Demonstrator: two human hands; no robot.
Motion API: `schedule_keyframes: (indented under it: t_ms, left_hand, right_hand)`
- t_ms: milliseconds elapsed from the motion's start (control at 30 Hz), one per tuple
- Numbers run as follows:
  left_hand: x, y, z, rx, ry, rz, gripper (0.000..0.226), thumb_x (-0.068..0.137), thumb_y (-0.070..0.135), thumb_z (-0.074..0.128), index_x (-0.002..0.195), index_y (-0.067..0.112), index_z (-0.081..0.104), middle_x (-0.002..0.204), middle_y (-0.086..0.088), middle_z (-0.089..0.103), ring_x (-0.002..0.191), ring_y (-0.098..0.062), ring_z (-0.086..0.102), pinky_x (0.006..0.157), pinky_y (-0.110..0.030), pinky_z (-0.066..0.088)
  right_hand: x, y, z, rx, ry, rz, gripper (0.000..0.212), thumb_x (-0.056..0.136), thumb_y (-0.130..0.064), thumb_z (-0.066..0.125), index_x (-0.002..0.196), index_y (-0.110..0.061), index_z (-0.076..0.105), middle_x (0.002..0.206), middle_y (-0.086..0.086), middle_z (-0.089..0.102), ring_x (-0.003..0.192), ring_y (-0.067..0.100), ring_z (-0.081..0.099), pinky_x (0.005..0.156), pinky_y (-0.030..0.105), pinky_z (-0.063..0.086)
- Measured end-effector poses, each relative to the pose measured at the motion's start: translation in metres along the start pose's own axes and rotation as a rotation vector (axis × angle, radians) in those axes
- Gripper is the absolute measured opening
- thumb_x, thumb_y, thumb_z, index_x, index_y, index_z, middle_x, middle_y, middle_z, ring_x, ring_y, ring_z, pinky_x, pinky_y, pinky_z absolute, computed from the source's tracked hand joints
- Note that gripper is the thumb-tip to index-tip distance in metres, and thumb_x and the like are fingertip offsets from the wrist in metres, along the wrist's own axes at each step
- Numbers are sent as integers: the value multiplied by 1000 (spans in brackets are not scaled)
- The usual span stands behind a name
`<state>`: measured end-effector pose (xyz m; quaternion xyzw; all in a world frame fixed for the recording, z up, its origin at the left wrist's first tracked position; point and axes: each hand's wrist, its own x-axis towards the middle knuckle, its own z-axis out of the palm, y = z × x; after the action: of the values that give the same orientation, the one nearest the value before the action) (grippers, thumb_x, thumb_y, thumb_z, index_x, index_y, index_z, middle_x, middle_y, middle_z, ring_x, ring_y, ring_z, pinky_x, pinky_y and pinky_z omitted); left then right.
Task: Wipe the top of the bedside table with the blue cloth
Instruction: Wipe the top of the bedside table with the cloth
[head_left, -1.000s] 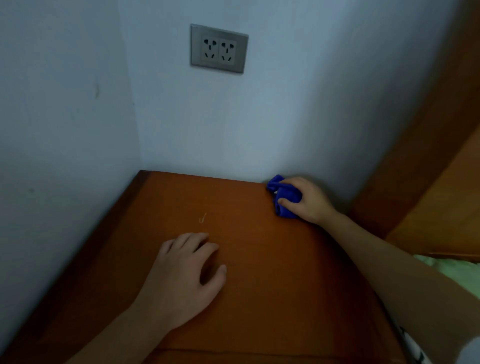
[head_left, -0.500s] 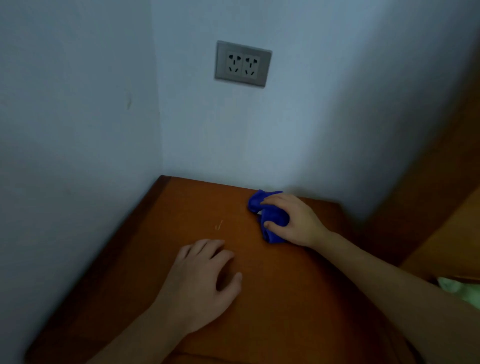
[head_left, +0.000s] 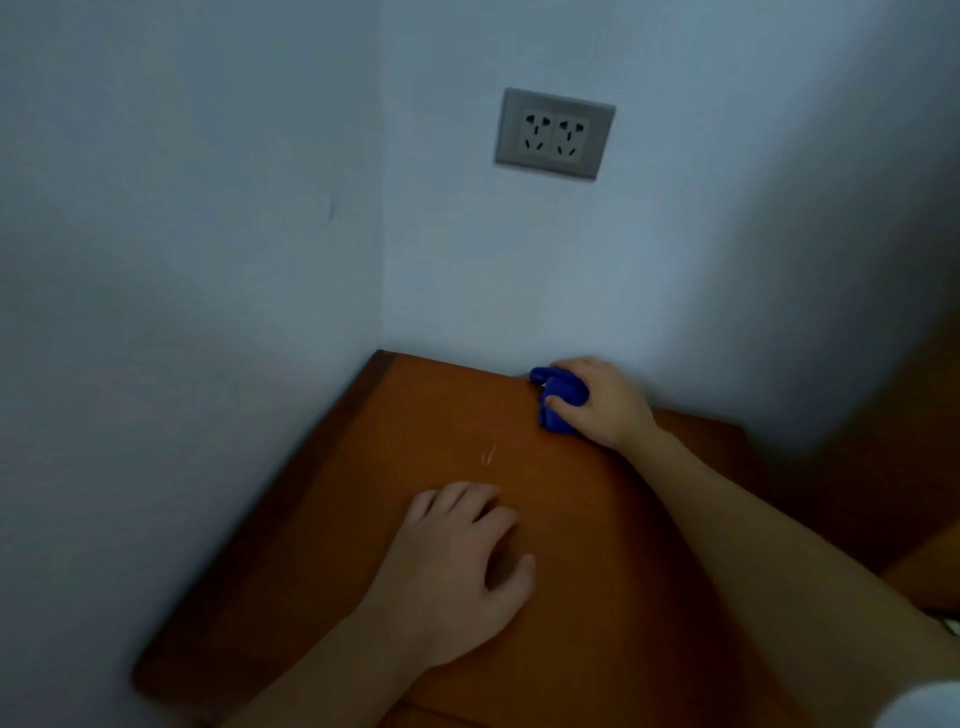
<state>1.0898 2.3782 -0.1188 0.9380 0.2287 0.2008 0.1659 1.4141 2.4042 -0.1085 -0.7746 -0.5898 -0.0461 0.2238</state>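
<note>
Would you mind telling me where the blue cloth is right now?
In the head view the cloth is bunched in the right hand at the table's back edge, against the wall, below the socket.

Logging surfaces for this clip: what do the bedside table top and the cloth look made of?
Bedside table top: looks like orange-brown wood or wood veneer, smooth semi-matte finish; the grain is too dim to confirm. Blue cloth: soft fabric, possibly microfibre, bunching into folds under the right hand.
</note>
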Motion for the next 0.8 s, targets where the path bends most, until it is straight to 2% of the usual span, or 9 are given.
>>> schedule_keyframes:
  t_ms: [167, 333, 433, 600, 700, 800]
  left_hand:
    - [-1, 0, 0, -4, 2, 0, 58, 91, 67, 31, 135, 37, 52, 147, 15, 41, 138, -1, 25, 114, -29, 16]
    - [-1, 0, 2, 15, 23, 3, 57, 91, 65, 32, 134, 35, 54, 145, 12, 44, 137, -4, 29, 115, -31, 19]
    - [0, -1, 2, 0, 23, 5, 56, 92, 65, 32, 133, 34, 55, 145, 12, 45, 136, -4, 29, 114, -30, 18]
    - [0, -1, 3, 3, 31, 7, 55, 91, 64, 34, 130, 33, 56, 143, 13, 45, 136, -5, 30, 113, -29, 19]
    - [0, -1, 3, 4, 39, 10, 54, 92, 64, 34, 130, 33, 57, 141, 13, 47, 135, -5, 32, 112, -28, 19]
    - [-1, 0, 4, 10, 32, 2, 55, 92, 64, 34, 131, 33, 56, 143, 13, 46, 136, -5, 31, 114, -32, 21]
  right_hand:
    - [-26, -23, -1, -4, 8, -123, 55, 88, -51, 64, 136, -25, 59, 131, -5, 62, 116, 17, 55, 98, 34, 43]
    - [-49, -47, 1, 20, -90, -300, 54, 88, -56, 59, 136, -33, 55, 133, -12, 59, 119, 4, 50, 98, 24, 39]
    - [-35, -42, 1, 59, -114, -241, 53, 88, -56, 60, 136, -36, 54, 130, -14, 59, 114, 3, 51, 94, 24, 42]
    - [12, -43, 18, 44, -25, -46, 53, 89, -48, 66, 137, -24, 58, 128, -1, 62, 114, 19, 56, 93, 34, 45]
    - [19, -53, 23, 28, -33, -52, 50, 90, -46, 65, 135, -24, 60, 128, 0, 63, 114, 22, 57, 96, 38, 46]
    - [7, -61, 21, 34, -57, -123, 49, 89, -48, 61, 133, -28, 61, 129, -3, 63, 112, 20, 58, 95, 37, 45]
